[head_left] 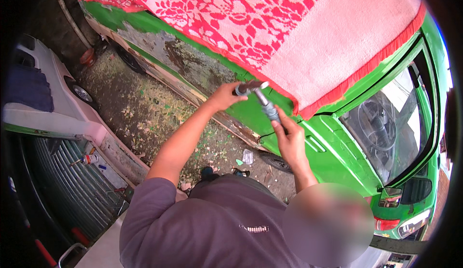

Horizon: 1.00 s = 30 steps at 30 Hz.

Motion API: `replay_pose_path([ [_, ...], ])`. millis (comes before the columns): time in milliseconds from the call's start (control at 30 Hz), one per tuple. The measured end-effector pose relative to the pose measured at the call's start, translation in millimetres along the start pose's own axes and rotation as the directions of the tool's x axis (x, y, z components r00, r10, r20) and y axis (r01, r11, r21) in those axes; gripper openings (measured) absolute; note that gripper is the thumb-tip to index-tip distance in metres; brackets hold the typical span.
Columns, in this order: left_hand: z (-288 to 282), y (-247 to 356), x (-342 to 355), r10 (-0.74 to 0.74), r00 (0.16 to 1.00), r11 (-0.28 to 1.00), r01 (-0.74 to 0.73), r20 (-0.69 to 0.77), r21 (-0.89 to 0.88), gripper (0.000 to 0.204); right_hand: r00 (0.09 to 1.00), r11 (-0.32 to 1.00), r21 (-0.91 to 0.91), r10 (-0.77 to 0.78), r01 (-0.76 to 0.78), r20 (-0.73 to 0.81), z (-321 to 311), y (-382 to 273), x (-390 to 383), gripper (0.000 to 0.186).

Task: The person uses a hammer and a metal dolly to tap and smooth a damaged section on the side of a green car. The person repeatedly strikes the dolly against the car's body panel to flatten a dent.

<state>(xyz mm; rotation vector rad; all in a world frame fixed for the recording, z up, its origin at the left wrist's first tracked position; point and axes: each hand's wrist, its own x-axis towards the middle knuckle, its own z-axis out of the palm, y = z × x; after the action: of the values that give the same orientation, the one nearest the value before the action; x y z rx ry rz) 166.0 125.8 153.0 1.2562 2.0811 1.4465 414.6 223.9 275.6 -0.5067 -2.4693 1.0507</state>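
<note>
My right hand (pixel 292 140) is closed around the blue-grey grip of a hammer (pixel 261 96). The hammer's metal shaft slants up and left to its head. Close against that head, my left hand (pixel 224 97) is closed on a short blue-grey tool (pixel 240 90); its working end is hidden, so its kind is unclear. Both hands are in front of the side of a green vehicle (pixel 270 105), just below the edge of a red and pink floral blanket (pixel 284 32) draped over it. Bare, scraped metal (pixel 193 58) shows left of my hands.
Paint flakes and debris litter the ground (pixel 144 111) between the vehicles. A white vehicle (pixel 62 97) stands at left, with a ribbed metal bed (pixel 72 181) and a small can (pixel 89 159) near it. On the right are the green door's window (pixel 386 123) and a side mirror (pixel 390 197).
</note>
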Motion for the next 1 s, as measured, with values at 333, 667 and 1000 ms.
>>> replay_pose_path([
  [333,-28.4,19.4,5.7,0.134,0.988,0.968,-0.147,-0.078,-0.204,0.029,0.988,0.974,0.214,0.105,-0.079,-0.11,-18.8,12.6,-1.1,0.041],
  [667,-20.1,-21.9,0.1,0.07,0.977,0.856,-0.163,-0.203,-0.49,0.031,0.983,0.94,0.303,0.178,-0.157,-0.043,-16.5,22.4,-5.4,0.043],
  [1000,-29.9,1.6,-5.9,-0.007,1.0,0.942,0.007,0.001,-0.337,0.035,0.975,0.934,0.283,0.222,-0.217,0.013,-13.2,17.4,-6.4,0.043],
])
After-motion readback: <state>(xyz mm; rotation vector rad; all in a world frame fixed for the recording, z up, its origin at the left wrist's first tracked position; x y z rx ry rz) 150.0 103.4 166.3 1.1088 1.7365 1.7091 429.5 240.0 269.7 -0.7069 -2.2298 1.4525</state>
